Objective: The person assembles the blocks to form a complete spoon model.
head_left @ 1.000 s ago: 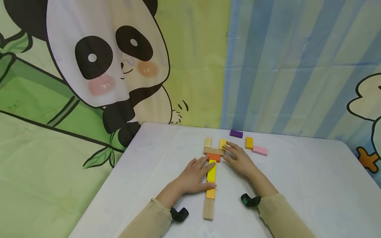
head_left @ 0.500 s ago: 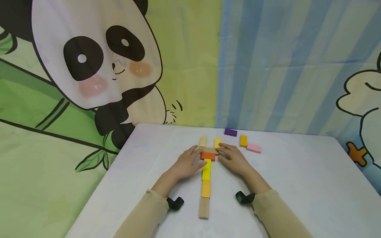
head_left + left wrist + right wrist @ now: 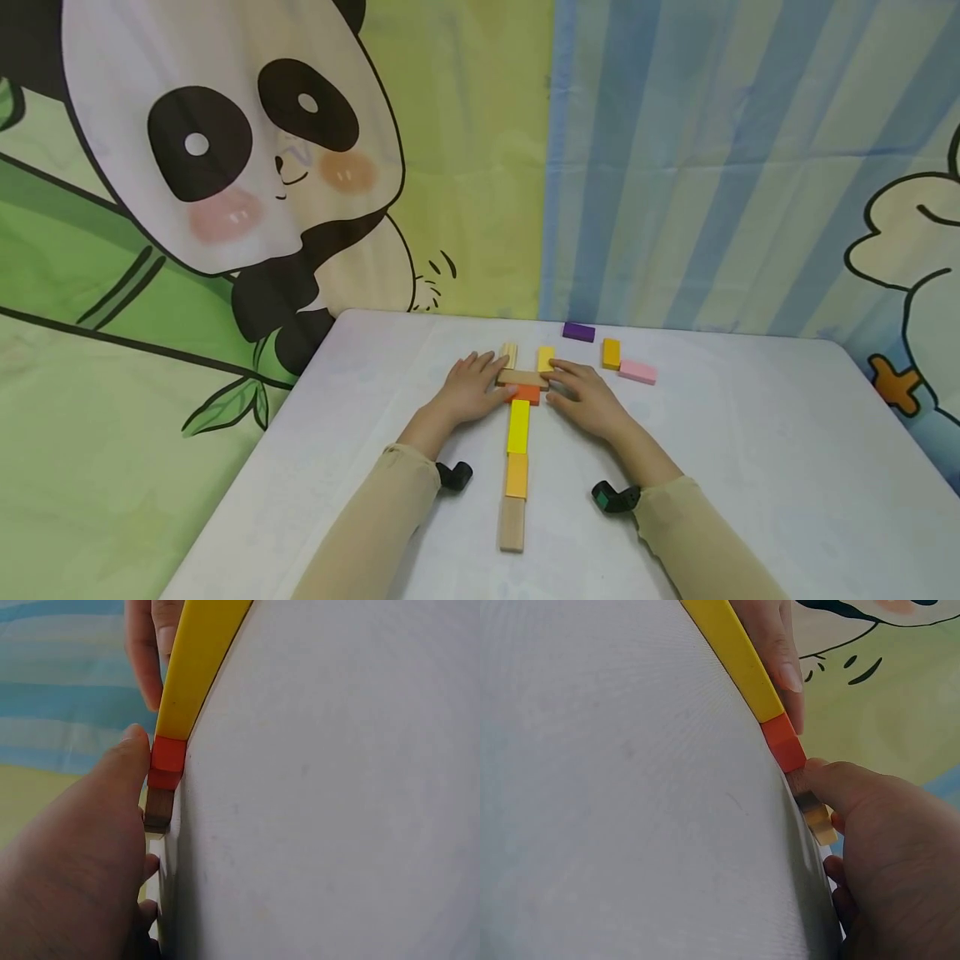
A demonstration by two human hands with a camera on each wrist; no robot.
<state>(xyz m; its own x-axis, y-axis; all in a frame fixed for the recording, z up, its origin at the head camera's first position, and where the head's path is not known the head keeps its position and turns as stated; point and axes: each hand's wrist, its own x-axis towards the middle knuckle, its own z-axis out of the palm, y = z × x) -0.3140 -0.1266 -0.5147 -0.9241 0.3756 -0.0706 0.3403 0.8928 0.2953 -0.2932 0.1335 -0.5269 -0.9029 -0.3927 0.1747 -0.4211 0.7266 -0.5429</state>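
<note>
In the head view a line of flat blocks runs up the table: a light wood block (image 3: 512,525), an amber block (image 3: 517,476), a yellow block (image 3: 518,427) and an orange-red block (image 3: 530,395). A wooden crosspiece (image 3: 522,378) lies across its far end. Beyond that lie a pale wood block (image 3: 510,352) on the left and a small yellow block (image 3: 546,357) on the right. My left hand (image 3: 467,390) reaches over the left side, thumb at the orange-red block, fingers near the pale wood block. My right hand (image 3: 591,402) rests its fingertips at the small yellow block and crosspiece end.
A purple block (image 3: 578,332), another amber block (image 3: 611,354) and a pink block (image 3: 637,372) lie toward the back right. Behind the white table (image 3: 712,467) hangs a curtain (image 3: 480,167) with a printed panda. Each wrist carries a small black camera (image 3: 615,497).
My left hand has lifted off the yellow block and moved forward to the crosspiece's left end. The right hand stays by the small yellow block. The head view has shifted slightly.
</note>
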